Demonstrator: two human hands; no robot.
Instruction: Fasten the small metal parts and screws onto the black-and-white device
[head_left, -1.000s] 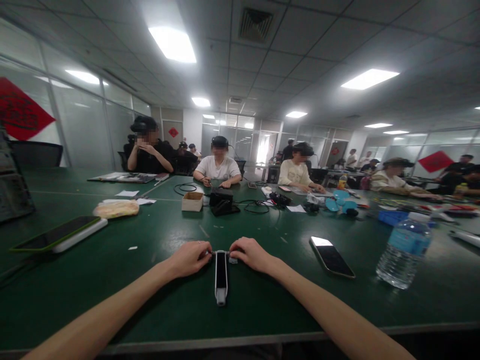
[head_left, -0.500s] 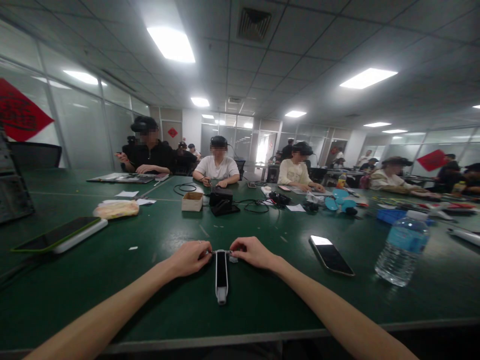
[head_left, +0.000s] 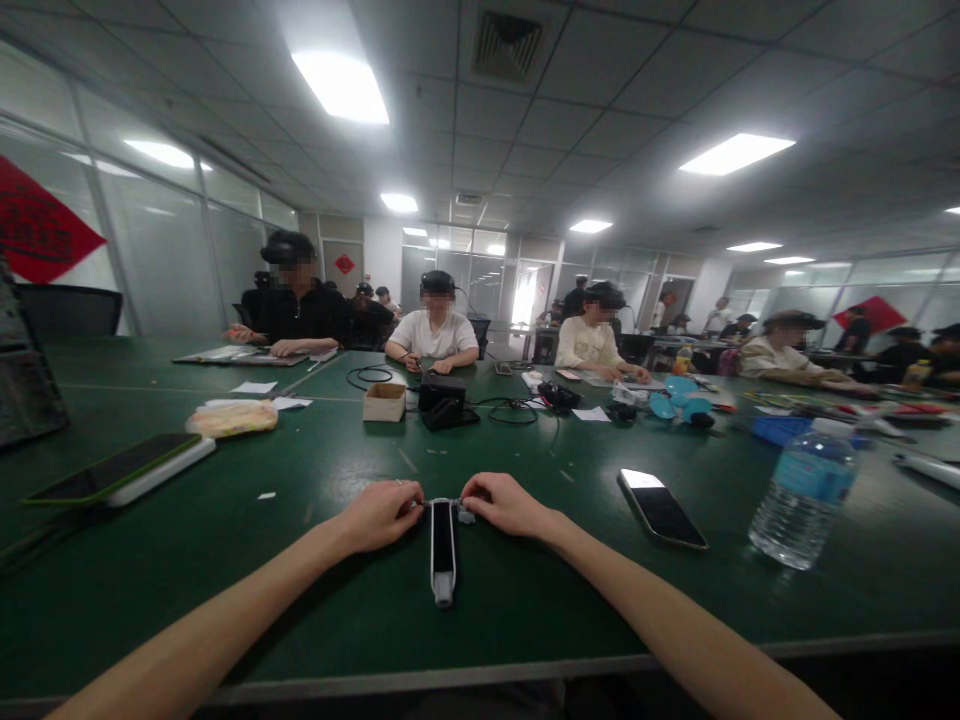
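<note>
On the green table lies a slim white pen-shaped device (head_left: 443,548) with a long dark screen, its narrow grey tip pointing toward me. My left hand (head_left: 388,514) rests just left of the device's far end, fingers pinched together. Opposite it, my right hand (head_left: 501,503) is pinched closed at the right of that same end. Thin, small pieces run from the device's end to the fingertips on both sides; they are too small to name. A small greyish piece (head_left: 466,517) shows under the right fingertips.
To the right are a smartphone (head_left: 661,508) and a water bottle (head_left: 804,495). On the left lie a green-edged phone (head_left: 112,470) and a wrapped packet (head_left: 234,418). Farther back stand a small open box (head_left: 384,403) and a black device (head_left: 442,395). Several people sit across the table.
My hands and the pen-shaped device stay almost in place, with only a slight shift of the right fingertips. At the far left, a co-worker's raised hand has lowered toward the table.
</note>
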